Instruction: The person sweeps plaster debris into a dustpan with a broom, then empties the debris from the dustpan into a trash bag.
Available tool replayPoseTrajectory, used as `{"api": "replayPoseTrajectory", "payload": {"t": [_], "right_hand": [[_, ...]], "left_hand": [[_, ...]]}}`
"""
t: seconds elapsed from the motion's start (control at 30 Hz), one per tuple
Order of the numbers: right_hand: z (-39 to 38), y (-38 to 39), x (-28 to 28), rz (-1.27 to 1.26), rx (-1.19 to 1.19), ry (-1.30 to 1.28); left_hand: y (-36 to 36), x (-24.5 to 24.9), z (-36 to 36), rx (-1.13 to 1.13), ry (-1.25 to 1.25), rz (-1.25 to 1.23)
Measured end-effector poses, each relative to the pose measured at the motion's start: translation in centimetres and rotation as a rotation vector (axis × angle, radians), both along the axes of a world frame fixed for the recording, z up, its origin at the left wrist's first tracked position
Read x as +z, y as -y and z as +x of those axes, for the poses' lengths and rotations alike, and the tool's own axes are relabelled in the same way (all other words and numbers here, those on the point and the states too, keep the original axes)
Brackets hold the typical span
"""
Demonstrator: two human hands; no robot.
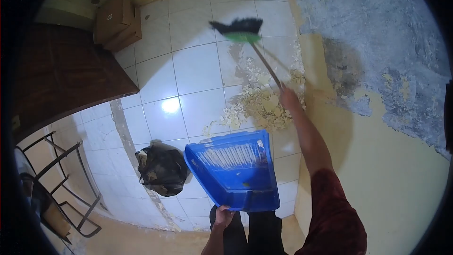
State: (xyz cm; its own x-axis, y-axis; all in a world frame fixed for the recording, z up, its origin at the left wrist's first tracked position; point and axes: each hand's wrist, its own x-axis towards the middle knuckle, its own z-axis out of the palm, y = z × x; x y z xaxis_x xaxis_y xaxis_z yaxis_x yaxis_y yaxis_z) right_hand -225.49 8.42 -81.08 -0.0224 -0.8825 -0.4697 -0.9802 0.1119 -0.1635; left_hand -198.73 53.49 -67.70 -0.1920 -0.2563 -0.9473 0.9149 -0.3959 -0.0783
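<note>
Observation: right hand (289, 98) was closed around the thin handle of a broom (240, 32), with the arm stretched toward 12 o'clock. The broom's head, black bristles on a green block, sat at 12 o'clock of the view and was slightly blurred. Its handle slanted down toward 5 o'clock into the grip. Whether the bristles touched the floor (188, 66) could not be told.

Left hand (224, 216) was at 6 o'clock, fingers wrapped round the short handle of a blue dustpan (236, 174). The pan's ribbed lip pointed toward 12 o'clock, and a few crumbs lay inside it.

Pile of pale yellow flakes (262, 108) lay on the white tiles just at 12 o'clock of the dustpan, below the right hand. It ran along the foot of the wall (391, 170) at 3 o'clock. The wall's yellow paint had peeled to grey plaster higher up.

Black plastic bag (163, 167) sat on the floor just at 9 o'clock of the dustpan. Cardboard box (118, 21) stood in the corner at 11 o'clock, beside a dark wooden panel (66, 73) at 10 o'clock. Metal frame (71, 184) stood at 8 o'clock.
</note>
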Motion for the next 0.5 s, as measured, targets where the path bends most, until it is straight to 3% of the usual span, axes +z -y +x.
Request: {"api": "replayPoseTrajectory", "payload": {"t": [0.07, 0.1, 0.13, 0.17, 0.2, 0.3, 0.37, 0.4, 0.47, 0.5], "right_hand": [[-7.4, -10.2, -2.6, 0.091, 0.07, 0.001], [-8.6, -14.7, 1.1, 0.277, -0.012, -0.077], [-9.5, -18.5, 4.3, 0.316, -0.061, -0.105], [-10.1, -22.7, 11.0, 0.31, -0.105, -0.105], [-10.9, -24.5, 12.9, 0.29, -0.123, -0.073], [-9.7, -25.4, 20.3, 0.2, -0.227, 0.016], [-11.2, -25.3, 19.0, 0.056, -0.212, 0.059], [-11.0, -24.1, 21.2, 0.131, -0.217, -0.052], [-11.9, -15.9, 16.0, -0.193, -0.102, 0.108], [-9.9, -9.5, 15.9, -0.143, -0.19, 0.119]], "left_hand": [[-0.7, -2.3, -0.1, 0.041, -0.05, -0.025], [-1.0, -2.9, -0.2, 0.073, -0.097, -0.049], [-0.7, -2.5, -0.3, 0.075, -0.105, -0.044], [-1.2, 0.7, -0.3, 0.09, -0.125, -0.017], [0.0, 0.1, -0.6, 0.12, -0.132, -0.003], [0.5, 0.2, -0.9, 0.091, -0.117, 0.06], [0.9, 0.0, -1.5, 0.079, -0.076, 0.085], [-0.3, 2.5, -1.4, 0.076, -0.086, 0.032], [-0.2, 2.0, -2.1, 0.083, -0.077, -0.025], [-0.4, 2.0, -2.7, 0.075, -0.052, -0.033]]}}
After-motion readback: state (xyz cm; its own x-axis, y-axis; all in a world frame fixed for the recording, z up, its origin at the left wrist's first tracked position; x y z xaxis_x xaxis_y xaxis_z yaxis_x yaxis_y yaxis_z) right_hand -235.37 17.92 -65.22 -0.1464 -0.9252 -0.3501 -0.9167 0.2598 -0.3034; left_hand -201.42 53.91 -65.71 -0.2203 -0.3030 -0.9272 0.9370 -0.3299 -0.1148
